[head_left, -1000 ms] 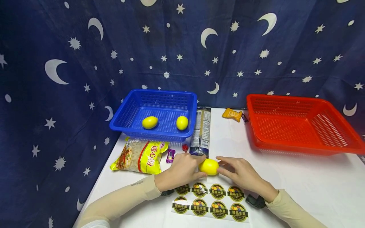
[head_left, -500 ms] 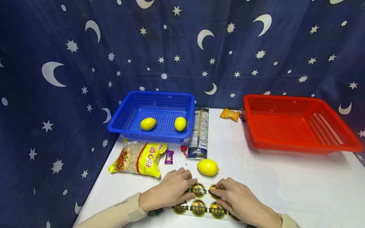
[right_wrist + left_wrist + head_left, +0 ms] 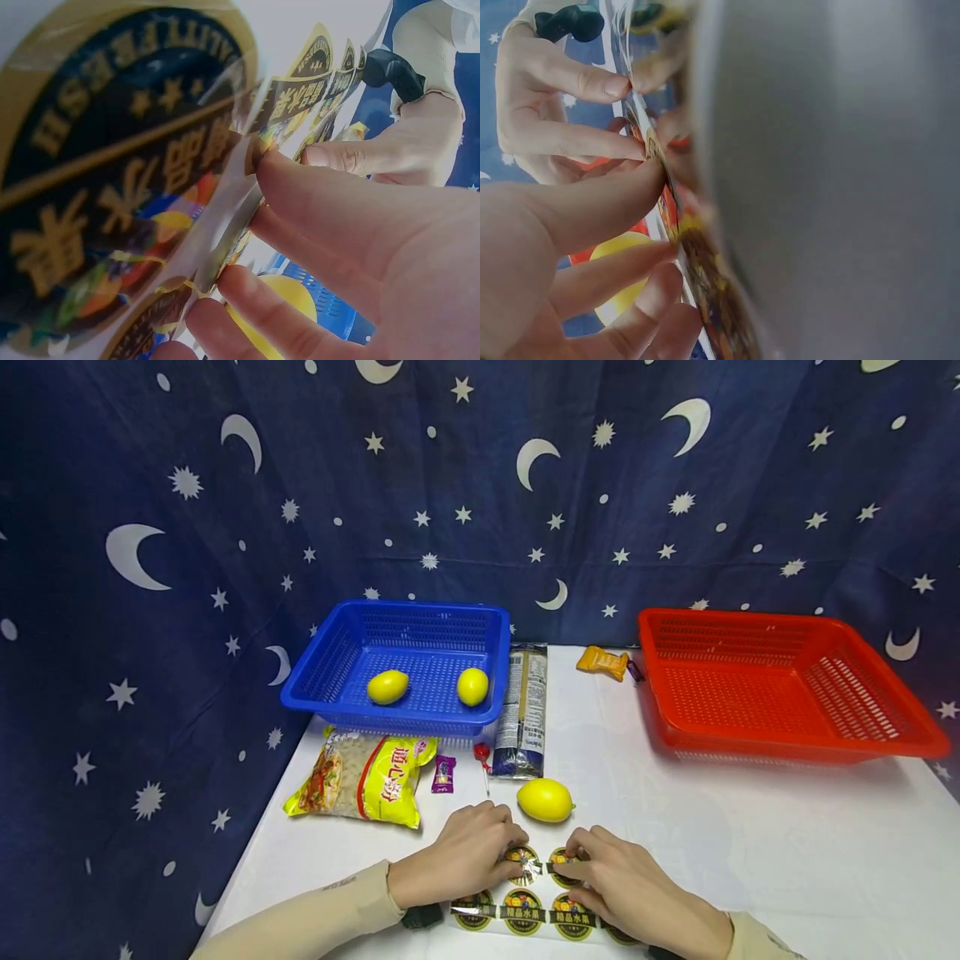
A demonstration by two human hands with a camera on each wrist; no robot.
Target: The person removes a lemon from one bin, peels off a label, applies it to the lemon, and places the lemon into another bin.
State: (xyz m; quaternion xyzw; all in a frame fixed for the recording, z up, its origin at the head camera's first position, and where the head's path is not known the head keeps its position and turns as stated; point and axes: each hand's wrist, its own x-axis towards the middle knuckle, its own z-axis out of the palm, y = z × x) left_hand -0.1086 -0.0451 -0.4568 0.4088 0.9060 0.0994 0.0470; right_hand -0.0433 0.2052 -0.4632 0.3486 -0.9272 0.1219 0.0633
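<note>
A clear-backed sheet of round black-and-gold fruit stickers [image 3: 522, 912] lies at the near middle of the table. My left hand [image 3: 470, 856] touches its upper left part, thumb and forefinger apart around one sticker. From the other side my right hand [image 3: 637, 885] bends over the sheet, its thumb and forefinger tips resting on a sticker in the upper row. In the right wrist view the right thumb [image 3: 300, 184] lies against the glossy sticker surface [image 3: 127, 172]. The left wrist view shows the left thumb [image 3: 630, 195] at the sheet. A yellow lemon [image 3: 545, 800] sits just beyond both hands.
A blue basket [image 3: 405, 722] with two lemons stands back left, a red basket [image 3: 795, 743] back right. Between them lie a long dark packet [image 3: 521, 714] and an orange-wrapped snack [image 3: 602, 662]. A pasta bag [image 3: 360, 777], purple candy [image 3: 443, 774] and red lollipop [image 3: 482, 752] lie left.
Both hands have let go of the lemon, which stays on the table, and have come nearer to me onto the sticker sheet. In the last half second the left hand has shifted slightly right.
</note>
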